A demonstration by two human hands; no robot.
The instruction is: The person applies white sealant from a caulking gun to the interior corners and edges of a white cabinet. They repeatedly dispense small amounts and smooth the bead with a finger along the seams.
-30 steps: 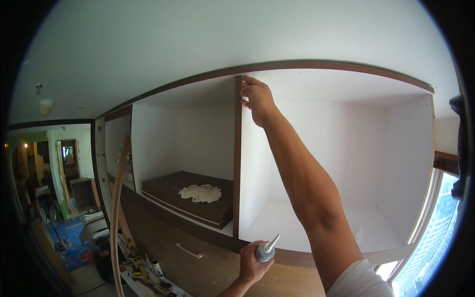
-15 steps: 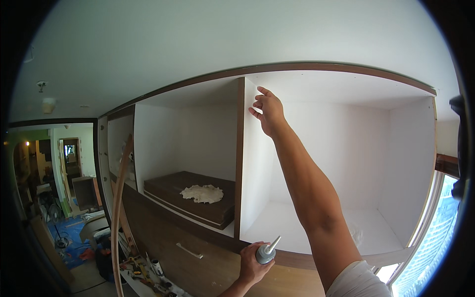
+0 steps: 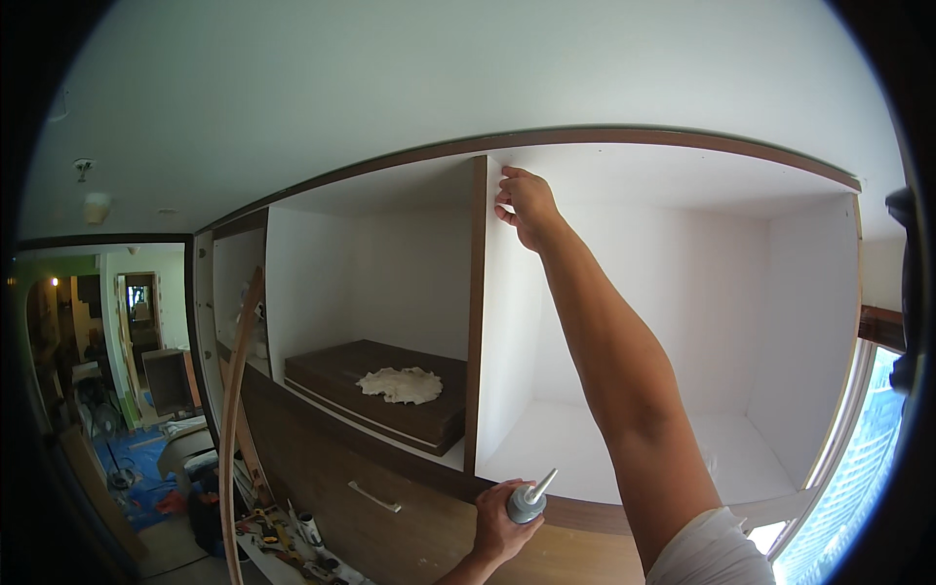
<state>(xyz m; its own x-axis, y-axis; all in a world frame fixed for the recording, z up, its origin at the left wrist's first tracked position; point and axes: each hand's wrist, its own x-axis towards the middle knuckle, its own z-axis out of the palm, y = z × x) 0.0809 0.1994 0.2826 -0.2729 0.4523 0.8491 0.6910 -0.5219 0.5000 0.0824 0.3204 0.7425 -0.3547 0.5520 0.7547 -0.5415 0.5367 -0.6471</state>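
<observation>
Low in the middle, my left hand [image 3: 495, 526] is wrapped round a grey sealant tube [image 3: 527, 504], whose pale tapered nozzle tilts up to the right. My right arm reaches up into the open white cabinet compartment [image 3: 653, 302]. At its upper left corner, my right hand [image 3: 529, 205] has its fingers loosely bent, with small gaps between them. The fingertips are at the white inner face of the brown-edged upright divider [image 3: 478, 312], just below the compartment's top. Nothing shows in that hand, though part of its finger side is hidden.
Left of the divider, a crumpled pale cloth [image 3: 400, 384] lies on a dark brown board [image 3: 341, 366]. A long wooden strip [image 3: 234, 419] leans against the cabinet. Tools [image 3: 283, 536] clutter a low surface at lower left. A bright window [image 3: 848, 487] is at right.
My right hand has shifted slightly left and up against the divider, and its fingers have curled in. My left hand with the sealant tube has moved very slightly right.
</observation>
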